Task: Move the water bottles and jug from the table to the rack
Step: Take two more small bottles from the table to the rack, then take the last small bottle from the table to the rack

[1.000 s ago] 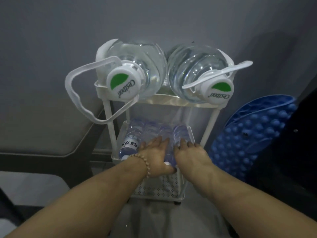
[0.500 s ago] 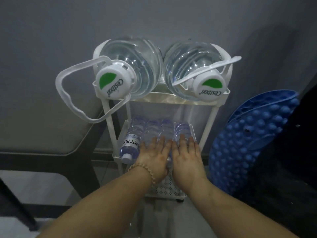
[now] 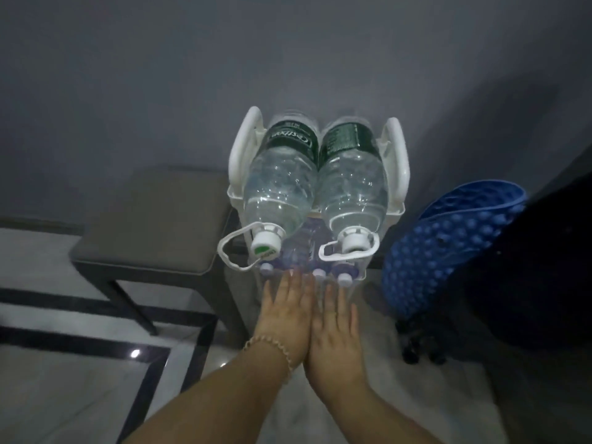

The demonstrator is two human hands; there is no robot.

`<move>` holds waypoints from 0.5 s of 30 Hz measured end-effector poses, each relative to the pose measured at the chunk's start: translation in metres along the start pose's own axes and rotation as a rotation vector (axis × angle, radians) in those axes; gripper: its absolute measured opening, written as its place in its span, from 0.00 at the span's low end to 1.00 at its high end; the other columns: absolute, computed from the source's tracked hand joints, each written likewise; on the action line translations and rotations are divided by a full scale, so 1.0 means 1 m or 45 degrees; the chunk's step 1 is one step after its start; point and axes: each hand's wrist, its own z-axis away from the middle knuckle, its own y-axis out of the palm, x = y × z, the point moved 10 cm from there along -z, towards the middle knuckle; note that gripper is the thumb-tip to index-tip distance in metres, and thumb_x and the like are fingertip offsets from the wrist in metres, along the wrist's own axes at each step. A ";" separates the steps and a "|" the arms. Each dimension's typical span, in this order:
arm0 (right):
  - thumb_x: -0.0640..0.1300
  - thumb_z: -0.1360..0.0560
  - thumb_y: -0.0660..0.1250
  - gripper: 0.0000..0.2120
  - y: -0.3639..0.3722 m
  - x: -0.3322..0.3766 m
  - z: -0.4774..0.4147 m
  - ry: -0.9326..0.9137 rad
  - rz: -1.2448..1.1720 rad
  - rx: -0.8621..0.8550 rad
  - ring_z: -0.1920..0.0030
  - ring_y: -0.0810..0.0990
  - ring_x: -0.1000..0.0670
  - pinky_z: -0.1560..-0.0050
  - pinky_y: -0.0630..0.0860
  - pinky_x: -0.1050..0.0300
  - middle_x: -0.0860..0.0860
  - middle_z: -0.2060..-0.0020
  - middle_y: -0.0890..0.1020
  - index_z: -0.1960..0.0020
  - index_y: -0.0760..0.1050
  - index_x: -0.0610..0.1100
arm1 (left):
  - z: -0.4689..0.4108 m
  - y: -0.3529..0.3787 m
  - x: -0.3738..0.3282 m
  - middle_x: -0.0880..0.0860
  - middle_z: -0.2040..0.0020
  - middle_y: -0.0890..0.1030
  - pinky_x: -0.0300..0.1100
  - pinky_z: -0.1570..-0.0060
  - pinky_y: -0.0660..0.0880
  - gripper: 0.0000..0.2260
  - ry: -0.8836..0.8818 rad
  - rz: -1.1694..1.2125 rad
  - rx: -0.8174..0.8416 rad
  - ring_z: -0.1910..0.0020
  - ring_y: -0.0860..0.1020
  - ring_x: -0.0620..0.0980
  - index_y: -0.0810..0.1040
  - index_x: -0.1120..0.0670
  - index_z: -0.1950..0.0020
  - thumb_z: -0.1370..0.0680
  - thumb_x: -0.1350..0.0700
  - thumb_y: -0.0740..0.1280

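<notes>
In the head view, two large clear plastic water jugs (image 3: 278,184) lie side by side on the top shelf of the white plastic rack (image 3: 398,161), small clear water bottles (image 3: 301,251) lie on the shelf below, and the left hand (image 3: 286,310) and right hand (image 3: 336,328), pressed together with fingers straight and holding nothing, hover just before the bottle caps.

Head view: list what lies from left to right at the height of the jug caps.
grey stool → first jug → second jug → blue bumpy mat
</notes>
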 end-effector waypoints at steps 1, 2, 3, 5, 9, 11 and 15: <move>0.42 0.32 0.49 0.33 -0.018 0.006 0.011 0.023 -0.026 0.010 0.28 0.58 0.34 0.31 0.51 0.37 0.34 0.28 0.61 0.27 0.61 0.35 | 0.020 -0.012 0.002 0.58 0.22 0.38 0.58 0.27 0.41 0.27 -0.029 0.016 0.011 0.24 0.39 0.56 0.34 0.57 0.25 0.22 0.51 0.37; 0.42 0.32 0.48 0.33 -0.042 0.015 0.024 0.016 -0.045 0.005 0.28 0.59 0.34 0.31 0.51 0.38 0.34 0.28 0.61 0.27 0.61 0.35 | 0.042 -0.029 0.005 0.57 0.23 0.37 0.57 0.27 0.41 0.27 -0.063 0.053 0.028 0.24 0.39 0.56 0.34 0.57 0.24 0.20 0.51 0.41; 0.41 0.31 0.49 0.32 -0.066 0.023 0.034 -0.006 -0.053 0.009 0.28 0.59 0.35 0.31 0.50 0.38 0.35 0.27 0.60 0.27 0.60 0.35 | 0.062 -0.047 0.005 0.57 0.23 0.37 0.56 0.27 0.41 0.27 -0.071 0.089 0.043 0.24 0.39 0.55 0.34 0.56 0.24 0.19 0.51 0.45; 0.42 0.31 0.55 0.32 -0.122 0.041 0.056 -0.089 -0.071 0.027 0.28 0.59 0.36 0.30 0.48 0.39 0.36 0.27 0.58 0.27 0.59 0.37 | 0.114 -0.091 0.005 0.55 0.23 0.35 0.55 0.27 0.39 0.31 -0.105 0.143 0.058 0.24 0.38 0.54 0.32 0.55 0.25 0.18 0.50 0.50; 0.45 0.40 0.76 0.47 -0.221 0.064 0.080 -0.209 -0.115 0.136 0.27 0.56 0.37 0.30 0.47 0.40 0.36 0.27 0.60 0.26 0.58 0.41 | 0.197 -0.169 0.020 0.54 0.24 0.34 0.53 0.27 0.37 0.36 -0.218 0.185 0.005 0.24 0.38 0.53 0.29 0.53 0.28 0.21 0.51 0.57; 0.45 0.41 0.77 0.48 -0.270 0.088 0.093 -0.347 -0.098 0.162 0.26 0.54 0.37 0.30 0.47 0.39 0.37 0.26 0.59 0.26 0.58 0.43 | 0.238 -0.210 0.034 0.55 0.22 0.37 0.53 0.28 0.37 0.36 -0.298 0.180 -0.057 0.24 0.39 0.54 0.32 0.52 0.25 0.21 0.51 0.57; 0.46 0.41 0.76 0.48 -0.348 0.146 0.106 -0.514 -0.073 0.071 0.26 0.52 0.38 0.30 0.47 0.38 0.38 0.26 0.58 0.26 0.58 0.44 | 0.312 -0.272 0.070 0.55 0.22 0.38 0.53 0.28 0.38 0.36 -0.431 0.190 -0.171 0.24 0.40 0.54 0.34 0.51 0.24 0.20 0.49 0.58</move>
